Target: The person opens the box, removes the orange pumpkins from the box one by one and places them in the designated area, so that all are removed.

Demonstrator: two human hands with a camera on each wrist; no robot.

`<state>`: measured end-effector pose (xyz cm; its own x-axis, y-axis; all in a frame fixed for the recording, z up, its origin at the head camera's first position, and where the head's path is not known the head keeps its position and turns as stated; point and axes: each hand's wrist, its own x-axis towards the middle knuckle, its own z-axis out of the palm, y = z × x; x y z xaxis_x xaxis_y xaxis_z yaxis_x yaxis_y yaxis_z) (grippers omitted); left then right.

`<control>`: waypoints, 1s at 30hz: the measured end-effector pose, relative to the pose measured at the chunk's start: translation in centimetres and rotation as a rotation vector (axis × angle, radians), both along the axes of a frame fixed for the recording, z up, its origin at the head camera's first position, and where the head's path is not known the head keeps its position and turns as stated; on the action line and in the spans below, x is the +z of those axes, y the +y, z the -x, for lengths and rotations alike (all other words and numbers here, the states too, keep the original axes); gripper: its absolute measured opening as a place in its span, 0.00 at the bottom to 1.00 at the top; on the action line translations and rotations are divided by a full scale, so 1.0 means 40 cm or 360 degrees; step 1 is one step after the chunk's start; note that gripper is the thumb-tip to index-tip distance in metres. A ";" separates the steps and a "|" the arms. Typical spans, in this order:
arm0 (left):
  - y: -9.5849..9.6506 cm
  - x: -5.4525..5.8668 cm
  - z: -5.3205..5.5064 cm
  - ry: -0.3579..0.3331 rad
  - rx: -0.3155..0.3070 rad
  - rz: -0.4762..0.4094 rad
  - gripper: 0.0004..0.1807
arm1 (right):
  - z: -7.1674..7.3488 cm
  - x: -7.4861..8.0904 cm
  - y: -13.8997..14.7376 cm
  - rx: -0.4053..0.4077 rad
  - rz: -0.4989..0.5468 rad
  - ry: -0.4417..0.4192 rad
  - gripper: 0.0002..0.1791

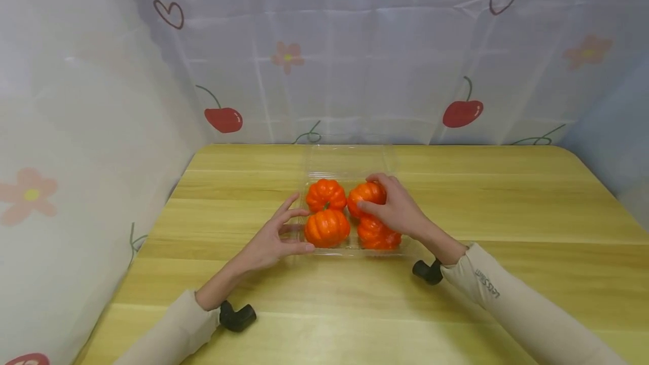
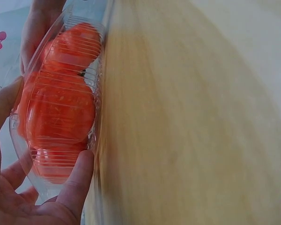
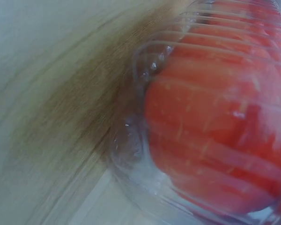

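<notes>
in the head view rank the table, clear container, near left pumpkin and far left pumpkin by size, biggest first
1. Table
2. Clear container
3. Near left pumpkin and far left pumpkin: too alike to rank, and the near one sits closer to the camera.

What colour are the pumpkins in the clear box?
The pumpkins are bright orange, best seen in the head view.

"How many pumpkins are counted in the clear box?"
"Four are held there, in one box."
"And hands?"
"Two are seen: one left hand beside the box, one right hand over it."
"What is printed on the cloth behind the box?"
"Two cherries, two hearts, two flowers."
"Black fittings?"
"Two are found nearer than the box."
</notes>
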<state>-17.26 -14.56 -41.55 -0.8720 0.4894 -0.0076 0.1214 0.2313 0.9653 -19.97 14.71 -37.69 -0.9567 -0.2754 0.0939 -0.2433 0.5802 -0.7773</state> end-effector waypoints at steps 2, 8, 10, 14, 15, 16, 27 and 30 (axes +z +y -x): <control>0.000 0.001 0.001 -0.0003 -0.0001 -0.0005 0.49 | -0.001 0.002 0.001 -0.0004 0.0016 -0.0003 0.30; 0.001 -0.003 0.002 -0.0011 0.0006 -0.0015 0.47 | 0.001 0.004 0.003 -0.0037 0.0043 -0.0042 0.35; 0.000 -0.004 0.001 -0.0017 0.0009 -0.0014 0.45 | -0.001 0.007 0.003 -0.0049 0.0033 -0.0056 0.37; 0.000 -0.005 -0.001 -0.0017 0.0010 -0.0029 0.46 | -0.005 0.017 0.005 -0.0063 0.0010 -0.0071 0.37; 0.000 -0.005 -0.001 -0.0020 0.0012 -0.0034 0.48 | -0.006 0.019 0.006 -0.0063 0.0011 -0.0070 0.37; 0.000 -0.005 -0.001 -0.0024 0.0012 -0.0041 0.50 | -0.006 0.019 0.006 -0.0060 0.0016 -0.0068 0.37; -0.001 -0.005 -0.003 -0.0018 0.0022 -0.0023 0.58 | -0.012 0.024 0.019 -0.0027 0.0291 -0.0121 0.33; -0.002 -0.006 -0.002 -0.0002 0.0027 0.0002 0.58 | -0.017 0.027 0.021 -0.0022 0.0318 -0.0119 0.34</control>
